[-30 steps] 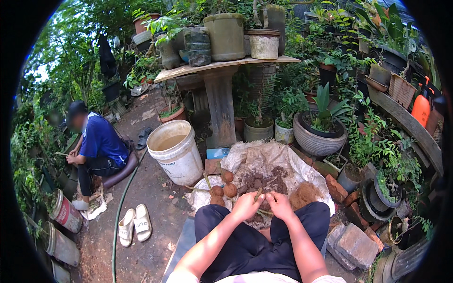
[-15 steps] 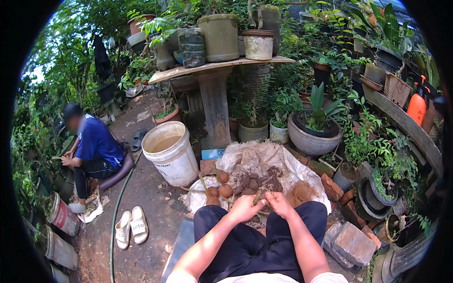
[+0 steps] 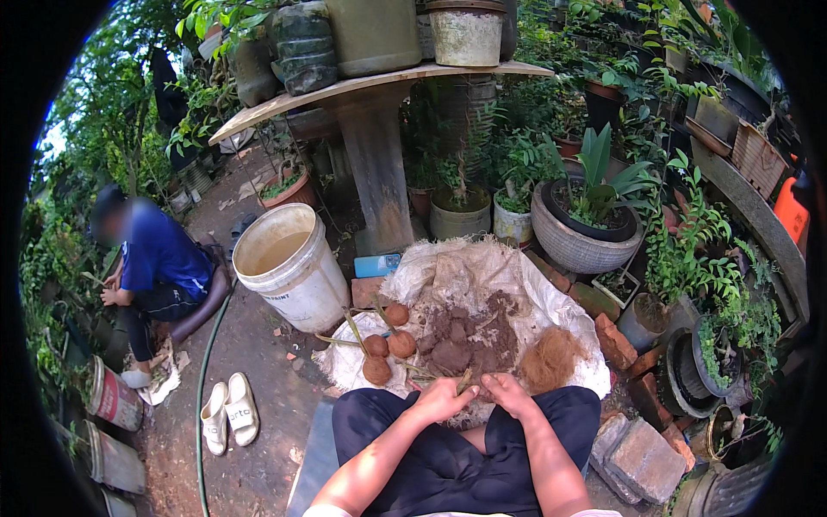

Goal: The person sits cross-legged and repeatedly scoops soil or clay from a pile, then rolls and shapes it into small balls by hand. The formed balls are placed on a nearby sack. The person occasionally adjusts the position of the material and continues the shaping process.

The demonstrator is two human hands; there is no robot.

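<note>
Pinching a thin brown stem [image 3: 465, 381] between both sets of fingers, low in the middle of the frame. Left hand [image 3: 441, 398] curled tight on the stem, right hand [image 3: 510, 395] pressed close beside it, touching. Just above, a pile of dark soil [image 3: 469, 332] on a white sack [image 3: 448, 276]. Round brown balls [image 3: 388, 345] left of the soil, a fluffy brown fibre clump [image 3: 551, 358] to the right. White bucket [image 3: 289, 267] left of centre. Person in blue [image 3: 155, 258] squatting at far left. White sandals [image 3: 228, 414] at lower left.
</note>
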